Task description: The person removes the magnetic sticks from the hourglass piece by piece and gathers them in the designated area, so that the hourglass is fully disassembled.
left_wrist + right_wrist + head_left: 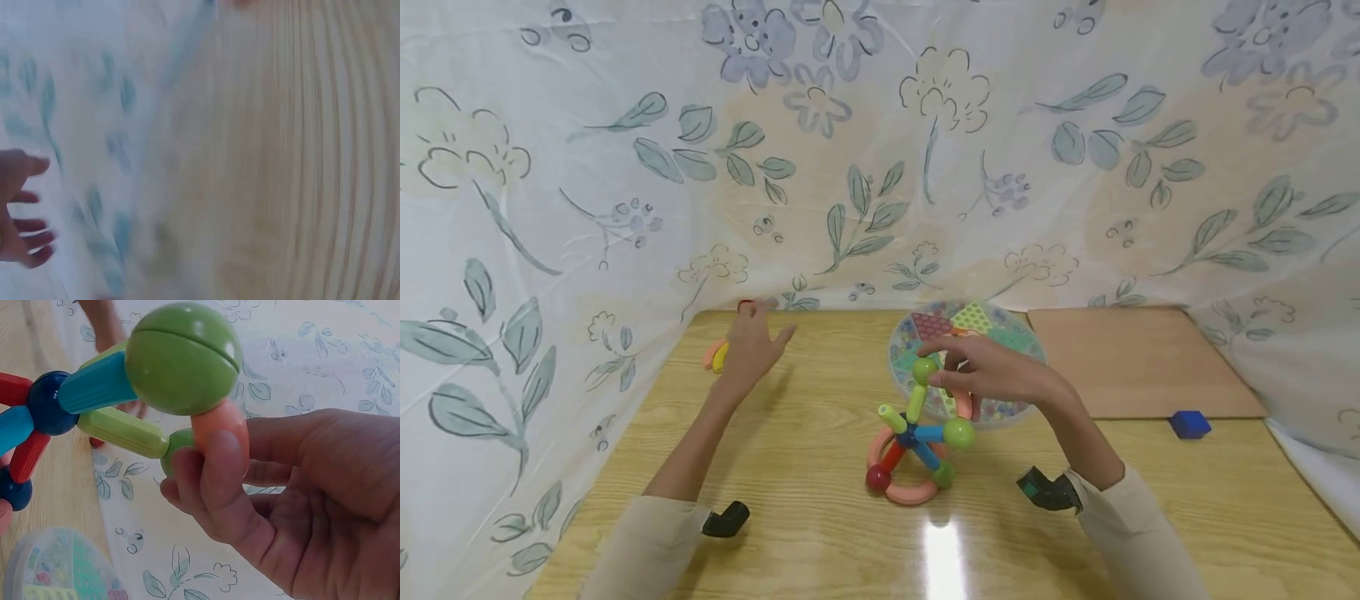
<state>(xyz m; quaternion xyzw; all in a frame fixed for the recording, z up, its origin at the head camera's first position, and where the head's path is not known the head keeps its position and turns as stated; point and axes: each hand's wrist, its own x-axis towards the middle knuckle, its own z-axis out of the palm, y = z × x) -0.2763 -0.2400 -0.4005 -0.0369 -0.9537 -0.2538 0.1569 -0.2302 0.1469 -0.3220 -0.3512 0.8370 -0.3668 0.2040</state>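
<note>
A model of magnetic balls and rods stands on the table, built round a dark blue ball (907, 434), with an orange curved rod ring (912, 494) at its base. My right hand (992, 368) pinches an orange curved rod (225, 422) between thumb and fingers. That rod meets a large green ball (184, 359) on the model. My left hand (752, 346) hovers at the table's back left, fingers spread, holding nothing visible. Close by lie a yellow curved piece (720, 357) and an orange one; a red item (746, 306) is partly hidden behind the fingers. The left wrist view is blurred.
Behind the model sits a clear round tray (1033, 405) with patterned triangles on it, partly covered by my right hand. A brown board (1142, 358) lies at the back right, a blue block (1190, 424) at its front edge. Floral cloth (880, 150) hangs behind the table.
</note>
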